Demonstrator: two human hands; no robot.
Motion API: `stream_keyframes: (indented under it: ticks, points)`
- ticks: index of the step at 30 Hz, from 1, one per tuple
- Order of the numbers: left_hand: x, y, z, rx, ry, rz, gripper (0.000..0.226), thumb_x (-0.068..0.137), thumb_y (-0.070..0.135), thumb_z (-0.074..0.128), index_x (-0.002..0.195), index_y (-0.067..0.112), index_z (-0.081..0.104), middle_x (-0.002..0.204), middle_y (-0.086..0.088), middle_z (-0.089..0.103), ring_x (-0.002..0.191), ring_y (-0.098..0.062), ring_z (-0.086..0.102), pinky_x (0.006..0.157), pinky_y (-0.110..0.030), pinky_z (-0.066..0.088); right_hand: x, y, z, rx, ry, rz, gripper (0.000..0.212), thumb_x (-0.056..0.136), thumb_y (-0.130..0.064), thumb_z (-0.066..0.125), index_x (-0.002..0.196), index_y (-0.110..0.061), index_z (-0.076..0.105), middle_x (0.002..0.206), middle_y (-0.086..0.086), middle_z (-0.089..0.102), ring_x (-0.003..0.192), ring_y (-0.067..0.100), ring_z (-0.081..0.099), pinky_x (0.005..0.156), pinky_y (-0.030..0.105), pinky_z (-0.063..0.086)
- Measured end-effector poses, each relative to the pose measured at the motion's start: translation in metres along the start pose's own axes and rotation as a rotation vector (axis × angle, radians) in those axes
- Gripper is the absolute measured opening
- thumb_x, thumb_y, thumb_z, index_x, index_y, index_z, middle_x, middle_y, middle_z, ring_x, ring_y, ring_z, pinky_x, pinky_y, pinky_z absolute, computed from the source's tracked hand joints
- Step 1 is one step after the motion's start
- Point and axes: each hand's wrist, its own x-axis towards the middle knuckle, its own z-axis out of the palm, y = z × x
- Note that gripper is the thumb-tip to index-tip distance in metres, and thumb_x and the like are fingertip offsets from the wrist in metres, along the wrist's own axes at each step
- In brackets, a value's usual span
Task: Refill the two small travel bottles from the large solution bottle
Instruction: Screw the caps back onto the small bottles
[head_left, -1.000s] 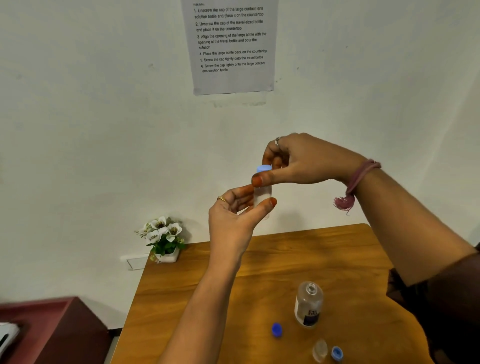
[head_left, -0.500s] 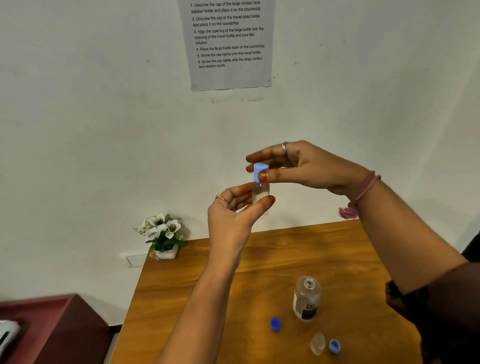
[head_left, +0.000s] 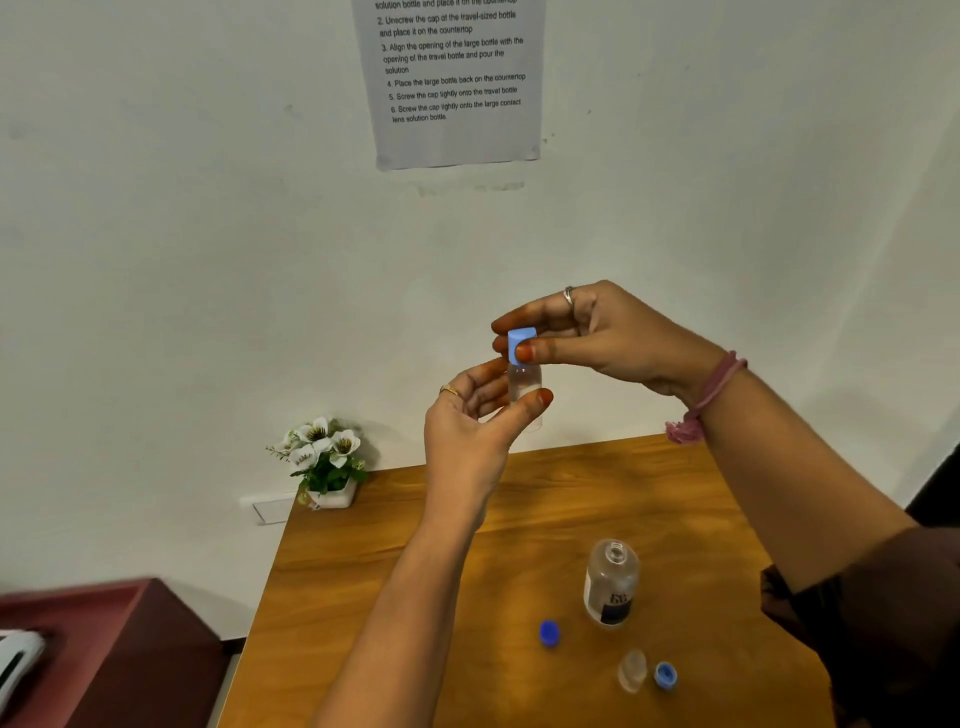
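Observation:
I hold a small clear travel bottle (head_left: 524, 382) upright in the air above the table's far edge. My left hand (head_left: 470, 431) grips its body between thumb and fingers. My right hand (head_left: 597, 332) pinches the light blue cap (head_left: 521, 343) that sits on the bottle's neck. On the wooden table (head_left: 395, 582) stands the large solution bottle (head_left: 610, 584), uncapped, with its dark blue cap (head_left: 549, 633) lying to its left. In front of it a second small travel bottle (head_left: 632, 670) stands open, with a light blue cap (head_left: 665, 675) right beside it.
A small pot of white flowers (head_left: 324, 460) sits at the table's far left corner against the wall. A printed instruction sheet (head_left: 454, 78) hangs on the wall above. A dark red cabinet (head_left: 104, 654) stands lower left of the table.
My right hand's fingers have shifted around the cap, from curled over it to a thumb-and-finger pinch. The left hand and bottle have stayed about where they were.

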Motion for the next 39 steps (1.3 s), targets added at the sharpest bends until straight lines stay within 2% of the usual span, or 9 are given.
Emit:
stream_keyframes:
  ticks: [4, 8, 16, 23, 26, 28, 32, 36, 39]
  points:
    - [0.000, -0.005, 0.000, 0.134, -0.027, 0.036, 0.045, 0.078, 0.023, 0.077, 0.120, 0.016, 0.065, 0.110, 0.001, 0.071, 0.107, -0.011, 0.064, 0.095, -0.034, 0.052, -0.004, 0.010, 0.017, -0.001, 0.128, 0.003, 0.032, 0.084, -0.013, 0.067, 0.115, -0.016, 0.066, 0.105, -0.002, 0.071, 0.100, 0.004, 0.066, 0.091, 0.020, 0.050]
    - [0.000, -0.007, 0.002, 0.245, 0.023, 0.099, 0.042, 0.082, 0.021, 0.072, 0.123, 0.017, 0.063, 0.111, 0.001, 0.070, 0.107, -0.010, 0.061, 0.081, -0.012, 0.044, -0.006, 0.016, 0.032, -0.037, 0.273, 0.001, 0.029, 0.083, -0.021, 0.069, 0.112, -0.024, 0.068, 0.105, -0.009, 0.071, 0.106, 0.000, 0.061, 0.094, 0.014, 0.040]
    - [-0.003, -0.010, 0.009, 0.379, 0.089, 0.196, 0.038, 0.086, 0.020, 0.069, 0.122, 0.015, 0.060, 0.106, 0.005, 0.067, 0.097, -0.005, 0.057, 0.068, 0.000, 0.039, -0.011, 0.020, 0.052, 0.000, 0.455, 0.020, 0.027, 0.081, -0.021, 0.071, 0.107, -0.027, 0.069, 0.105, -0.008, 0.071, 0.105, 0.000, 0.062, 0.095, 0.017, 0.039]
    - [-0.003, -0.023, 0.004, 0.283, 0.015, 0.098, 0.041, 0.077, 0.024, 0.077, 0.115, 0.017, 0.063, 0.101, 0.009, 0.068, 0.092, 0.002, 0.061, 0.071, -0.004, 0.046, -0.022, 0.032, 0.051, 0.104, 0.335, 0.032, 0.034, 0.086, -0.017, 0.066, 0.120, -0.020, 0.062, 0.118, -0.008, 0.066, 0.112, 0.003, 0.059, 0.099, 0.027, 0.046]
    - [-0.005, -0.039, 0.001, 0.239, -0.018, 0.041, 0.049, 0.070, 0.028, 0.082, 0.113, 0.016, 0.063, 0.104, 0.006, 0.070, 0.096, -0.001, 0.064, 0.072, -0.007, 0.050, -0.036, 0.039, 0.046, 0.304, 0.344, 0.037, 0.038, 0.089, -0.012, 0.061, 0.126, -0.017, 0.057, 0.127, -0.006, 0.061, 0.112, 0.003, 0.059, 0.089, 0.018, 0.049]
    - [-0.011, -0.057, 0.001, 0.240, -0.025, -0.007, 0.054, 0.067, 0.027, 0.084, 0.113, 0.015, 0.061, 0.104, 0.005, 0.069, 0.096, -0.005, 0.064, 0.072, -0.011, 0.052, -0.047, 0.050, 0.045, 0.351, 0.431, 0.087, 0.034, 0.090, -0.012, 0.059, 0.124, -0.016, 0.058, 0.122, -0.008, 0.063, 0.105, -0.001, 0.061, 0.082, 0.013, 0.049]
    - [-0.027, -0.102, 0.005, 0.309, -0.047, -0.125, 0.061, 0.061, 0.023, 0.087, 0.113, 0.013, 0.057, 0.104, 0.003, 0.066, 0.094, -0.009, 0.063, 0.070, -0.015, 0.053, -0.077, 0.089, 0.044, 0.352, 0.515, 0.258, 0.026, 0.090, -0.014, 0.059, 0.115, -0.020, 0.064, 0.112, -0.007, 0.069, 0.102, 0.006, 0.064, 0.085, 0.021, 0.052]
    - [-0.051, -0.149, 0.010, 0.372, -0.072, -0.226, 0.053, 0.059, 0.016, 0.089, 0.098, 0.017, 0.054, 0.090, 0.010, 0.061, 0.081, -0.001, 0.058, 0.062, -0.008, 0.048, -0.109, 0.132, 0.049, 0.389, 0.534, 0.394, 0.023, 0.090, -0.008, 0.056, 0.107, -0.021, 0.065, 0.105, -0.004, 0.071, 0.099, 0.007, 0.066, 0.082, 0.021, 0.053]
    - [-0.070, -0.185, 0.013, 0.425, -0.095, -0.311, 0.051, 0.059, 0.016, 0.089, 0.094, 0.019, 0.052, 0.087, 0.009, 0.062, 0.082, -0.006, 0.060, 0.068, -0.016, 0.052, -0.128, 0.164, 0.054, 0.373, 0.557, 0.491, 0.022, 0.090, -0.006, 0.057, 0.104, -0.019, 0.067, 0.102, -0.003, 0.071, 0.099, 0.010, 0.066, 0.083, 0.024, 0.054]
